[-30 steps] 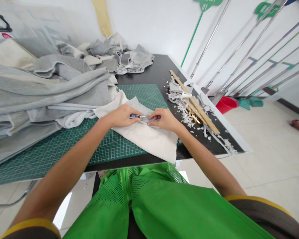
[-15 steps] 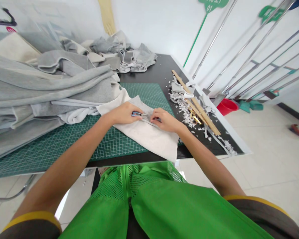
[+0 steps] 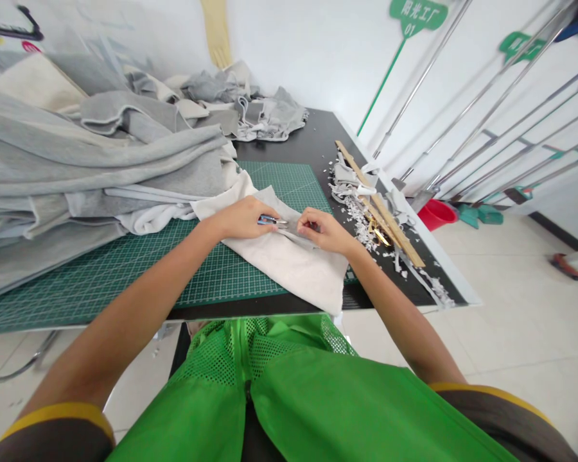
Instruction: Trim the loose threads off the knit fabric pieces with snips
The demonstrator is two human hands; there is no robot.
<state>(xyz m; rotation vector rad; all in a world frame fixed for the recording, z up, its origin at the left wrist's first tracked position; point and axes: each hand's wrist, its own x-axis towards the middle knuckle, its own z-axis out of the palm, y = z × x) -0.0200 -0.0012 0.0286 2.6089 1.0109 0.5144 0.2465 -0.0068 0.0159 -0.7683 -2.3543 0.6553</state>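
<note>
Black bench (image 3: 318, 135). Green gridded mat (image 3: 289, 176) on it. Whitish cloth (image 3: 298, 269) across mat, overhanging near edge. Hands apart, near: right hand (image 3: 325, 230) curled at cloth, grip unclear; left hand (image 3: 243, 217) clamped on blue-handled snips (image 3: 268, 220).

A yellow glove (image 3: 216, 38) hangs against the white wall (image 3: 308, 45); to its right, a green sign (image 3: 418, 14) marked 01 tops a thin green stem, with another green sign (image 3: 520, 46) beyond; metal poles (image 3: 421, 80) lean nearby; a red bucket (image 3: 436, 216) and 2 green dustpans (image 3: 490, 215) sit on the tiled floor (image 3: 510, 308); wooden strips (image 3: 401, 234) lie over pale scraps (image 3: 352, 208) near the right edge of the black table (image 3: 318, 131).
</note>
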